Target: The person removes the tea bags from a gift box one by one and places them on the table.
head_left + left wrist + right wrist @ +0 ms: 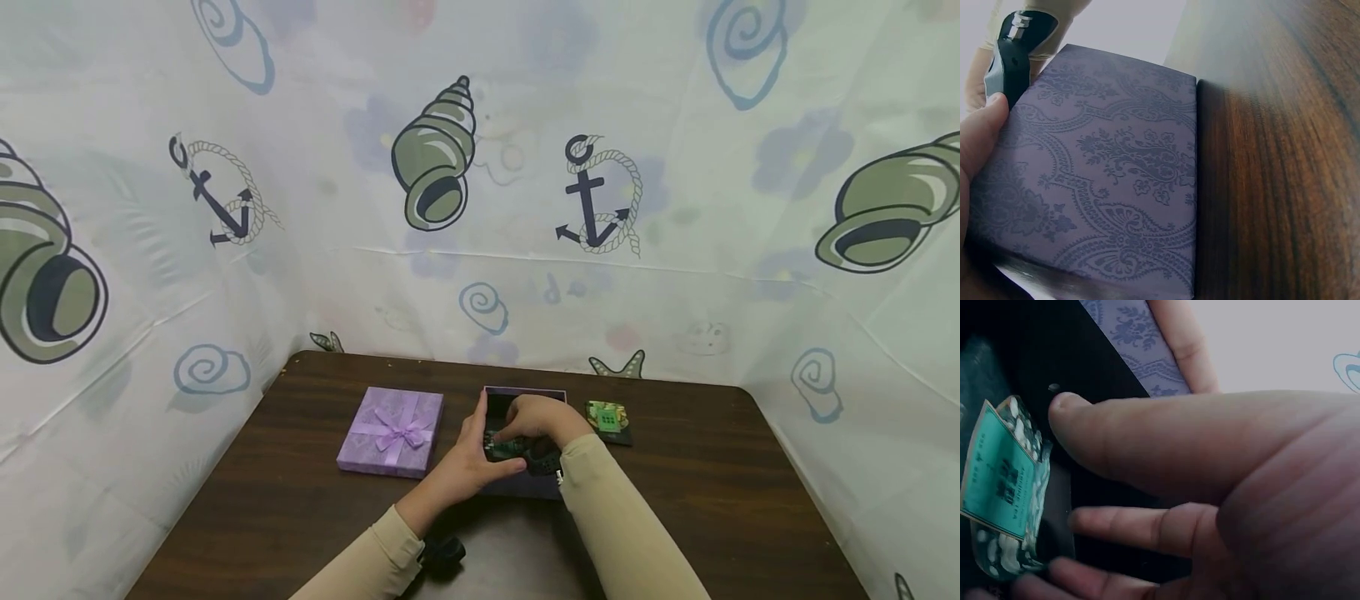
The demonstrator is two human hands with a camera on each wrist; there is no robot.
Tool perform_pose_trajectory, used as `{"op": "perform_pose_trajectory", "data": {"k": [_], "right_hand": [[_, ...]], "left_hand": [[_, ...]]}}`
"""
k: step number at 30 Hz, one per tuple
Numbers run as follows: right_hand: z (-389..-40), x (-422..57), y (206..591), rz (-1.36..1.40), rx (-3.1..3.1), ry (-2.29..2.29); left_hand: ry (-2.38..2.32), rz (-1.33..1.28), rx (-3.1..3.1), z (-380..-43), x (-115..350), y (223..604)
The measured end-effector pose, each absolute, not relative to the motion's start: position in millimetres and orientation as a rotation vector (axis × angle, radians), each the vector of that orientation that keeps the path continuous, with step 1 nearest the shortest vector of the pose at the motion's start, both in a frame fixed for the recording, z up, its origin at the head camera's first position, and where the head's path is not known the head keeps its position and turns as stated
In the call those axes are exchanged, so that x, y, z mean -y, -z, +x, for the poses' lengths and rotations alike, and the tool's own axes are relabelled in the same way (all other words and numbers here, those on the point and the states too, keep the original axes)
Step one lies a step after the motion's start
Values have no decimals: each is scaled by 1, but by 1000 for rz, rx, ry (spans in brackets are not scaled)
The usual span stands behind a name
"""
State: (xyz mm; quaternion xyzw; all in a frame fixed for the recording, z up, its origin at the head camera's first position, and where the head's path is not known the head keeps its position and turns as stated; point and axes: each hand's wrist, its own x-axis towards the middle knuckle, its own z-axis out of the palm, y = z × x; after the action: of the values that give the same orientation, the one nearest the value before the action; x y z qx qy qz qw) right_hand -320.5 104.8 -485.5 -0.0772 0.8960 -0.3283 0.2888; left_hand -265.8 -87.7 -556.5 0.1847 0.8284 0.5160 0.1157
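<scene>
A purple box base [522,486] with a dark inside stands open-topped on the table. My left hand [463,465] rests against its left side, fingers straight and thumb stretched across the near side. The left wrist view shows the box's patterned side [1110,169] and my thumb [982,134] at its edge. My right hand [542,417] reaches into the box. In the right wrist view, a packet with a teal label [1004,475] lies inside, near my fingertips [1088,520]. Thumb and fingers are spread apart, with nothing visible between them.
The purple box lid [392,432], with a ribbon bow, lies left of the base. Another small packet with a green label [609,421] lies to the right. A patterned cloth [525,292] hangs behind the brown wooden table [720,475].
</scene>
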Motion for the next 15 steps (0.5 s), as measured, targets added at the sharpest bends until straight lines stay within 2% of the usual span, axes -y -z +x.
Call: {"op": "perform_pose_trajectory", "data": {"k": [15], "right_hand": [[-321, -108, 489, -248, -2423, 924]], "left_hand": [[-1513, 550, -2425, -265, 88, 555]]}}
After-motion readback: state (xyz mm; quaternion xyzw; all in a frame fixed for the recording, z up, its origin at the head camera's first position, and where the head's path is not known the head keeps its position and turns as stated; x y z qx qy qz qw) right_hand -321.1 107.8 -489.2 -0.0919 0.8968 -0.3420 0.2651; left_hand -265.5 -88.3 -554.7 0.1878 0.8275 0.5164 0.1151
